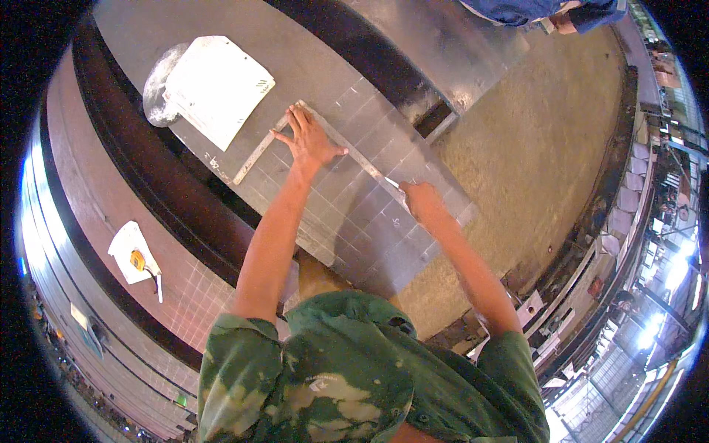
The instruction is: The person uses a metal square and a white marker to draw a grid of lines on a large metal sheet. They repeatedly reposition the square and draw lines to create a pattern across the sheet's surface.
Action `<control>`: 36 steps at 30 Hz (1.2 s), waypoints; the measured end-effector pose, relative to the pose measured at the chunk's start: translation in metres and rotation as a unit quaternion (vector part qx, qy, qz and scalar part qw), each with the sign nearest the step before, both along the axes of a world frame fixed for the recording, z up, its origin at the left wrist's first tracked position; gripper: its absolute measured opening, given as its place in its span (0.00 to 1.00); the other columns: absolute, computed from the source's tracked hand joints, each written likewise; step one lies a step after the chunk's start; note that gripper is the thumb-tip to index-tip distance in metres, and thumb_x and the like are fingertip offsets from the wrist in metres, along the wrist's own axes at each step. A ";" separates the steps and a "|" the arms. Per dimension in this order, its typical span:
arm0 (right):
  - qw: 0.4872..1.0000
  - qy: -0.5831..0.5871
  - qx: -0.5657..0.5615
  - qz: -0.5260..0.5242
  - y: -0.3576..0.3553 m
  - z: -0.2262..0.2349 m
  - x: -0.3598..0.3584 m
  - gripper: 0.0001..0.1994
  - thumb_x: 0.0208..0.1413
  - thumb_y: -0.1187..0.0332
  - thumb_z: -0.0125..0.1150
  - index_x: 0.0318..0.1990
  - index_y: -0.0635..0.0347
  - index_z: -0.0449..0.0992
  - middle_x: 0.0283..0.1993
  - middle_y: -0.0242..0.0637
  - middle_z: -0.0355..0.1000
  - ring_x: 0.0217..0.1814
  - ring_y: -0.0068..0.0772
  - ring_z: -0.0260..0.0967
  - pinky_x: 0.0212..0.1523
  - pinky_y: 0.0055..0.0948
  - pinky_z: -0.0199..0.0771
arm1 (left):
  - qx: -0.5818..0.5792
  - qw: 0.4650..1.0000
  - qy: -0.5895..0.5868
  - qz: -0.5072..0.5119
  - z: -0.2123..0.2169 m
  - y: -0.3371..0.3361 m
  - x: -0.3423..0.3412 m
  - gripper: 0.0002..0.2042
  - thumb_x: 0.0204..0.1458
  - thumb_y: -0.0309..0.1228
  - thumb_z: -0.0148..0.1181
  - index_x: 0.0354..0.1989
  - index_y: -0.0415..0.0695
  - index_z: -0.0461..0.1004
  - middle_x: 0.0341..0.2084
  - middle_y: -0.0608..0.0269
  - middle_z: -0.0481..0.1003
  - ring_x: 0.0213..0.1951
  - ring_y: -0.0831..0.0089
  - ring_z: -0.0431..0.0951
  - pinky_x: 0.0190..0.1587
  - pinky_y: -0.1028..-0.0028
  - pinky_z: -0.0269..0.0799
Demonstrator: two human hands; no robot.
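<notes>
A grey metal plate point(362, 255) lies before me, ruled with pale lines in a grid and a few chalk-like marks. On it rests an L-shaped metal square point(255, 157), its corner pointing away from me. My left hand point(310, 144) presses on the square near that corner, fingers spread, thumb against the longer-looking right leg. At the end of that leg my right hand point(422, 201) is closed round a slim white marking stick point(392, 181). The stick's tip is beside the square's edge; the rest of it is hidden in my fingers.
White papers point(221, 88) partly cover a round, white-smudged object point(159, 92) beyond my left hand. A dark gap separates a reddish plate point(188, 277) at left, bearing paper point(125, 244) and a yellow tape measure point(138, 260). A person in blue point(517, 9) is at the top right.
</notes>
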State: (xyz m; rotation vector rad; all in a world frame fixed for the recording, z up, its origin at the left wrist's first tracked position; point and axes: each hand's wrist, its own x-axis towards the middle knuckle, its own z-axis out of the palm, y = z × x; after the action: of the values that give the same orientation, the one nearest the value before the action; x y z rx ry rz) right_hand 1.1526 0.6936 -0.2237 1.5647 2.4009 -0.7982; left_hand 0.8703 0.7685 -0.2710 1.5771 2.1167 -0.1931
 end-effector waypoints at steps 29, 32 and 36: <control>0.985 -0.115 0.038 -0.124 -0.045 0.061 0.057 0.17 0.50 0.74 0.57 0.50 0.57 0.74 0.40 0.54 0.76 0.45 0.61 0.73 0.48 0.53 0.73 | 0.018 1.000 0.014 -0.018 0.014 -0.007 -0.007 0.70 0.30 0.65 0.75 0.72 0.28 0.43 0.74 0.39 0.42 0.76 0.46 0.37 0.64 0.20 0.31; 0.980 -0.111 0.026 -0.163 -0.081 0.010 0.099 0.20 0.51 0.74 0.59 0.54 0.60 0.70 0.45 0.55 0.73 0.51 0.59 0.70 0.51 0.53 0.69 | 0.064 0.997 0.023 -0.030 0.010 -0.004 -0.008 0.60 0.40 0.61 0.72 0.71 0.29 0.48 0.71 0.40 0.49 0.74 0.47 0.45 0.65 0.24 0.39; 0.975 -0.047 0.142 -0.162 -0.130 -0.039 0.112 0.20 0.51 0.71 0.65 0.52 0.64 0.69 0.46 0.52 0.71 0.51 0.58 0.68 0.49 0.52 0.67 | 0.149 0.988 0.002 -0.026 -0.002 0.004 -0.026 0.35 0.53 0.43 0.67 0.66 0.37 0.63 0.60 0.44 0.64 0.65 0.48 0.63 0.64 0.38 0.57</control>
State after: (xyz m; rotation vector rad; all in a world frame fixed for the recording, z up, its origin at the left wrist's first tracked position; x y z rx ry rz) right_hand 1.2641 0.5636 -0.2630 2.0897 2.3039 -0.4258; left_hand 0.8445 0.7728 -0.2730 1.8001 2.1867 0.1098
